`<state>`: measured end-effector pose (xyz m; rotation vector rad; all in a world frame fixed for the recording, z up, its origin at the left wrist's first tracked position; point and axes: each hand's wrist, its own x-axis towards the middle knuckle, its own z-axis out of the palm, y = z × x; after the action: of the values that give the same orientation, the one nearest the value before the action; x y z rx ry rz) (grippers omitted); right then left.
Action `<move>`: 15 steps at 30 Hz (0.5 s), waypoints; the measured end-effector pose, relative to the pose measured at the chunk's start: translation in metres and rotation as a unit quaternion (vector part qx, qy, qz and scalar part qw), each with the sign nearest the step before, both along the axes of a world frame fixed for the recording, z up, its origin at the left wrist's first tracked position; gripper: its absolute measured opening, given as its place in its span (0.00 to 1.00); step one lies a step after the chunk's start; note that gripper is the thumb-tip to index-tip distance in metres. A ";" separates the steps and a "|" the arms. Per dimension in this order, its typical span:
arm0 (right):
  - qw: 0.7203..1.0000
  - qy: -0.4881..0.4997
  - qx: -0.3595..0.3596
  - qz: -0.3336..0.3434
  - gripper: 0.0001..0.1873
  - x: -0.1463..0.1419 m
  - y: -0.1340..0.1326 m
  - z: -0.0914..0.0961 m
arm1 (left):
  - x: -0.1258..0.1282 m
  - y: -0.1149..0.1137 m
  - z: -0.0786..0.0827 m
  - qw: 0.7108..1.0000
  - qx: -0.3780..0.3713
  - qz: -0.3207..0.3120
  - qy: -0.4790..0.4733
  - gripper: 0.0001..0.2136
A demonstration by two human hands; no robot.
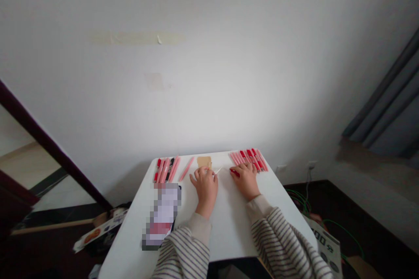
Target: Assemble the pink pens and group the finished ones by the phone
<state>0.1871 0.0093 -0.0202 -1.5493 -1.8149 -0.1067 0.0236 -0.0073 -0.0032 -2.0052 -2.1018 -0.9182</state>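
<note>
My left hand [207, 185] is over the middle of the white table [225, 226], fingers bent and thumb side to the right. A thin white stick [218, 170], perhaps a pen refill, pokes out at its thumb and fingertips. To the right, my right hand [246, 179] is closed around a short red pen piece [235, 173], which shows beyond its thumb. Beside the left fingers lies a tan patch [204, 161], and left of that a single pink pen [186, 169]. The fingers partly hide both small pieces.
Pink, red and black pens [166, 170] lie in a row at the table's back left. Another row of pink and red pens [250, 159] is at the back right. A pixelated oblong object [163, 218] lies at the left. The wall [209, 113] stands behind.
</note>
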 end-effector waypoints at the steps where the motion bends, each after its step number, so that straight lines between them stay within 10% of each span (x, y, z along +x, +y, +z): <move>1: 1.000 0.005 0.004 -0.004 0.08 0.001 0.001 -0.001 | -0.001 0.001 0.001 1.000 0.002 0.003 -0.002 0.07; 15: 0.998 0.036 0.042 0.000 0.10 0.004 0.007 -0.008 | -0.010 0.004 0.005 1.000 0.002 0.014 -0.014 0.06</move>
<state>0.1907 0.0162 -0.0283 -1.4760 -1.7332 -0.1229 0.0136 -0.0035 0.0015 -1.9675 -2.1337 -0.9511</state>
